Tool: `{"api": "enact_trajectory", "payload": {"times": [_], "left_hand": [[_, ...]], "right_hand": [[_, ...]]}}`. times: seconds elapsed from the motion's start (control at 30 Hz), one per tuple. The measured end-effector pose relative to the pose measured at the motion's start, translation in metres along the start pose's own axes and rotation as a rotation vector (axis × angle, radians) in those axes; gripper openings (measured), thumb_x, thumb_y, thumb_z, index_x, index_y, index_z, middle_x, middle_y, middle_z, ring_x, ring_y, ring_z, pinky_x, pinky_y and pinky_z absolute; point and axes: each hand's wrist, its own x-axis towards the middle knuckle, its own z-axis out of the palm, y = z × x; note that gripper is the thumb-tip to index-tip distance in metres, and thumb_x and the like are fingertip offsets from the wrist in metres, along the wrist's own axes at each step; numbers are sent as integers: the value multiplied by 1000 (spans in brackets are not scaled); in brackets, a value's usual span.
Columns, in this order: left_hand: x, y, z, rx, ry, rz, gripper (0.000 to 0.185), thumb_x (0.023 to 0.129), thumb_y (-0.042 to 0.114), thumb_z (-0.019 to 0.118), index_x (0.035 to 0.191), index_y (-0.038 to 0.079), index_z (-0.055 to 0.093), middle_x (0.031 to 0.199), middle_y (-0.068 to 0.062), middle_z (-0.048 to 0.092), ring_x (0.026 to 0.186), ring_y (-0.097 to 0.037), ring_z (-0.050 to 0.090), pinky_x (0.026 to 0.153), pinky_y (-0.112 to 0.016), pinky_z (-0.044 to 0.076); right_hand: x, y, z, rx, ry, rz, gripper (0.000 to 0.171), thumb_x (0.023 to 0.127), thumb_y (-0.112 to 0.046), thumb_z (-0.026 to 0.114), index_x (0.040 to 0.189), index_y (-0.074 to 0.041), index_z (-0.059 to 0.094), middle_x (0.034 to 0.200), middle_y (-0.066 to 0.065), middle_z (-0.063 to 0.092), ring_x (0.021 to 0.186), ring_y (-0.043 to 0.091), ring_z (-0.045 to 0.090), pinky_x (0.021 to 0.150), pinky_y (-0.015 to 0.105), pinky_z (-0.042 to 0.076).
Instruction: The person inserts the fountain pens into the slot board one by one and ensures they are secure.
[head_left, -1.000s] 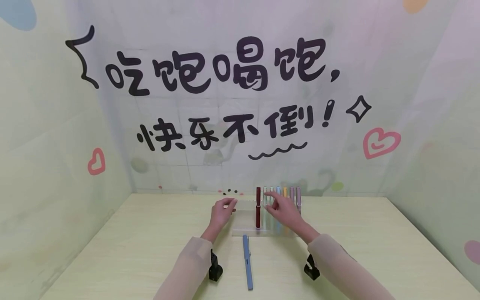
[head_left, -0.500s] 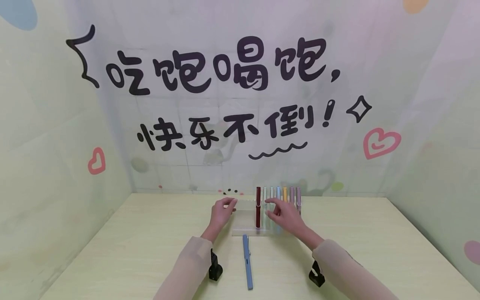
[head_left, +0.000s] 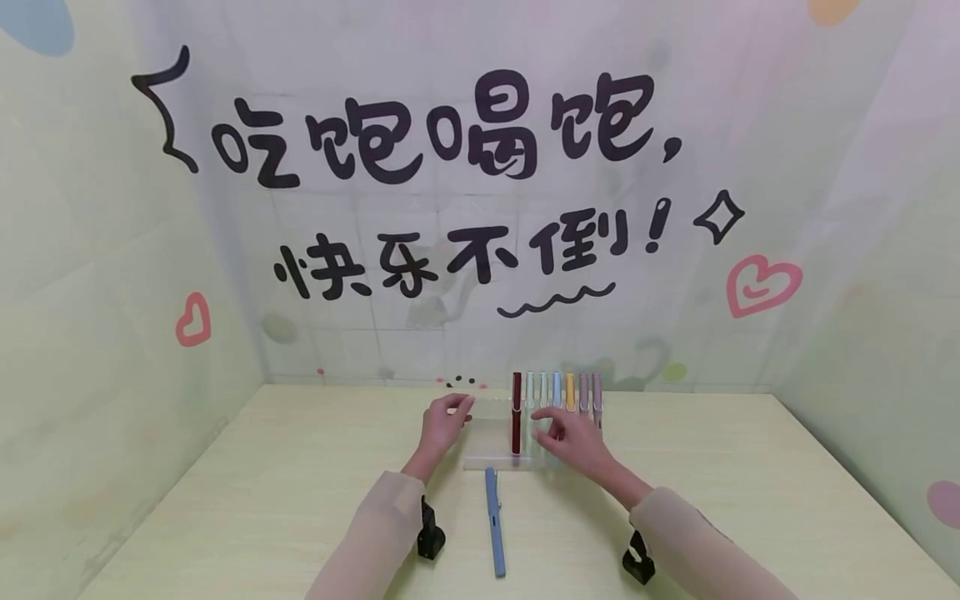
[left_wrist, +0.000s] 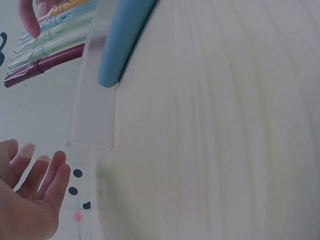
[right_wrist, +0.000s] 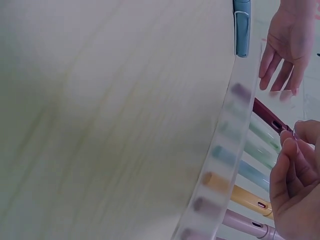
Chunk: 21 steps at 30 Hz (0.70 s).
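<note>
We see a clear acrylic pen stand near the table's far edge, holding a dark red pen and a row of pastel pens. Our left hand rests with relaxed, straight fingers against the stand's left end. Our right hand has loosely curled fingers at the pastel pens; whether it pinches one we cannot tell. A blue pen lies flat just before the stand.
</note>
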Motion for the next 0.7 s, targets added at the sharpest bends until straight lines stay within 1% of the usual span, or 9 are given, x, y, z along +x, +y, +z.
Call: {"api": "enact_trajectory", "payload": {"times": [0.1,0.33,0.43,0.7], "left_hand": [[0,0,0,-1,-1,0,27,89,19,54,101,-4,62,90,-14,61,74,-25,63,63,-30,50],[1,-2,0,0,-4,-4,27,89,20,54,101,-3,62,90,-14,61,73,-23,63,64,-30,50],[0,-2,0,-6,-6,-8,27,89,19,54,101,-4,62,90,-14,61,74,-25,63,64,-30,50],[1,0,0,1,-5,-12,27,88,20,54,101,-3,62,91,-14,61,75,-25,63,63,-30,50]], "right_hand": [[-2,0,2,16,-18,6,19,81,-11,64,98,-5,62,58,-10,48,50,5,43,43,22,39],[-8,-2,4,114,-97,24,18,83,-10,61,99,-2,61,59,-6,51,49,7,46,42,23,41],[-10,-3,5,128,-113,21,18,83,-10,61,99,-1,61,59,-5,52,47,7,47,41,24,42],[-13,-3,6,157,-159,68,16,84,-12,60,98,-4,61,61,-5,53,47,9,49,41,25,43]]}}
